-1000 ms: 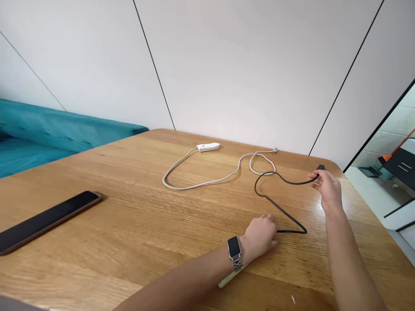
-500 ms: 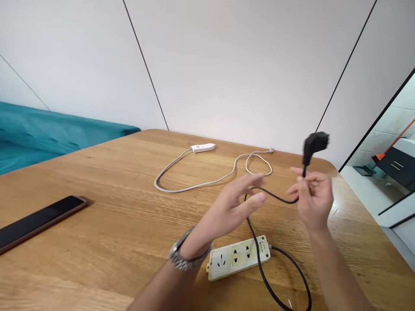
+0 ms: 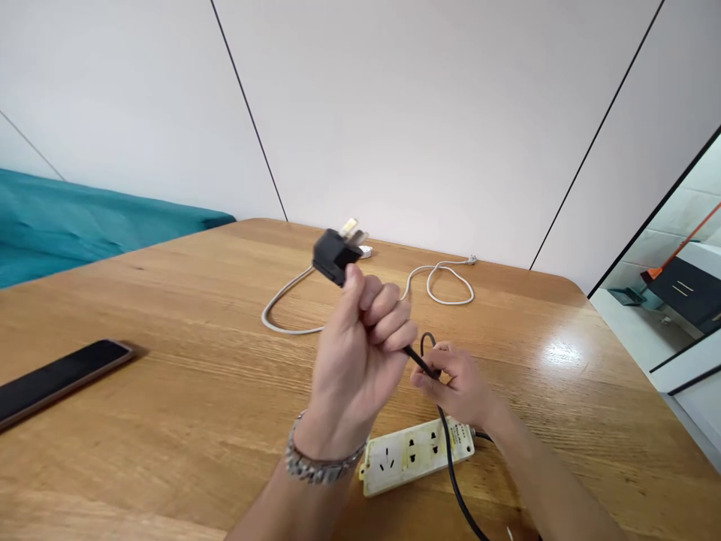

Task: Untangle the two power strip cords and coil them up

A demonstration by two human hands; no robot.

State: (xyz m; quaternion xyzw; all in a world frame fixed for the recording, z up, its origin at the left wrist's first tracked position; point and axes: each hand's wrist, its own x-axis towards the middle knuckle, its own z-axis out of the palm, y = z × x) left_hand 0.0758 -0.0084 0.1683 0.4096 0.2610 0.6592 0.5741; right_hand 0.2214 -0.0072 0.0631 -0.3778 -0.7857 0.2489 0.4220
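My left hand (image 3: 363,349) is closed round the black cord just below a black power plug (image 3: 336,254), whose metal prongs point up and to the right. Beside it, my right hand (image 3: 455,382) pinches the same black cord (image 3: 420,362), where a small loop rises above the fingers. Below both hands lies a yellowed white power strip (image 3: 402,454) with its sockets facing up. The black cord crosses over its right part and runs to the bottom edge. My left wrist hides part of the strip's left end.
A white power strip (image 3: 366,252), mostly hidden behind the plug, lies at the far side of the wooden table (image 3: 197,315). Its white cord (image 3: 451,303) curls to the right. A phone (image 3: 61,379) lies at left, near a teal sofa (image 3: 101,218).
The black plug has moved left, from above my right hand to my left hand, which has closed on its cord. My right hand has moved left and down along the cord.
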